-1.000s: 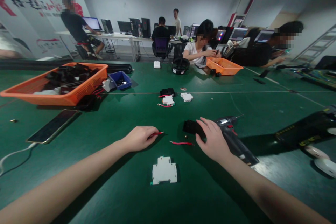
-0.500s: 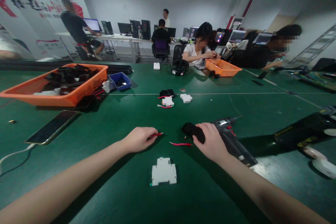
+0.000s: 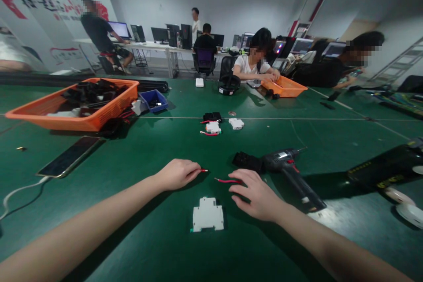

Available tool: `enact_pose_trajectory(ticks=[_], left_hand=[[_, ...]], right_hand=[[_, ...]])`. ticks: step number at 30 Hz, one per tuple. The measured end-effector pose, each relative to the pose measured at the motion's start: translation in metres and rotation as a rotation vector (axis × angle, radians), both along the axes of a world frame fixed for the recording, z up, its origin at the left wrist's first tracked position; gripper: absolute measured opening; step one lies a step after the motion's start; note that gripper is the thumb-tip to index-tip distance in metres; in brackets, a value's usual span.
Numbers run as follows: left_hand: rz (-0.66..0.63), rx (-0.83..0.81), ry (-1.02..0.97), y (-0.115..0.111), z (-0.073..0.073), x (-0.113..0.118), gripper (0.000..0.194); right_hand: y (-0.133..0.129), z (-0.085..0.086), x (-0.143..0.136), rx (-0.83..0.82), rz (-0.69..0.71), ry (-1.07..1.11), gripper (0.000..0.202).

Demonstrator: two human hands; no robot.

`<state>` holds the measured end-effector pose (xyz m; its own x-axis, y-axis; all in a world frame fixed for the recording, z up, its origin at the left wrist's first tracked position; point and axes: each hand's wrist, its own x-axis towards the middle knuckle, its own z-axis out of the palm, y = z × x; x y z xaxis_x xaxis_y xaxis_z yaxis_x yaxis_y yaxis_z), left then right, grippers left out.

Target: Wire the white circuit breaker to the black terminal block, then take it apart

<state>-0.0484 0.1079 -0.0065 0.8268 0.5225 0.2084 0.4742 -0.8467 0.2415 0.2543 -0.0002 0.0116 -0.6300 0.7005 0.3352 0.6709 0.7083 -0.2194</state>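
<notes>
My left hand (image 3: 180, 174) is closed on a short red wire, whose bare tip pokes out past the fingertips. My right hand (image 3: 256, 194) is open, fingers spread, over the right end of a second red wire (image 3: 228, 181) on the table; whether it touches the wire I cannot tell. Behind it a black plastic housing (image 3: 247, 161) lies against the nose of a cordless screwdriver (image 3: 291, 172). A white circuit breaker (image 3: 208, 215) lies flat between my forearms.
Further back lie another white breaker (image 3: 213, 127) with red wires and a white module (image 3: 236, 124). To the left are an orange basket (image 3: 92, 123) of black parts, a blue bin (image 3: 153, 101) and a phone (image 3: 71, 157). A black bottle-like object (image 3: 380, 165) lies right. A co-worker (image 3: 254, 61) sits opposite.
My right hand has let go of the black housing and moved back toward me, over the loose red wire. The left hand still grips its wire.
</notes>
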Motion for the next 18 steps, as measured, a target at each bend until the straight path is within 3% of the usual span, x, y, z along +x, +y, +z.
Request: enact_pose_trajectory(ticks=[6, 12, 18], left_hand=[[0.014, 0.009, 0.034, 0.001, 0.001, 0.001, 0.031], [0.024, 0.004, 0.046, 0.000, 0.002, 0.001, 0.031], [0.024, -0.014, 0.035, 0.001, 0.001, 0.001, 0.031]], right_hand=[[0.002, 0.001, -0.001, -0.095, -0.094, 0.011, 0.028], [0.007, -0.006, 0.003, -0.060, -0.243, 0.022, 0.028], [-0.004, -0.003, -0.006, -0.024, -0.282, 0.065, 0.029]])
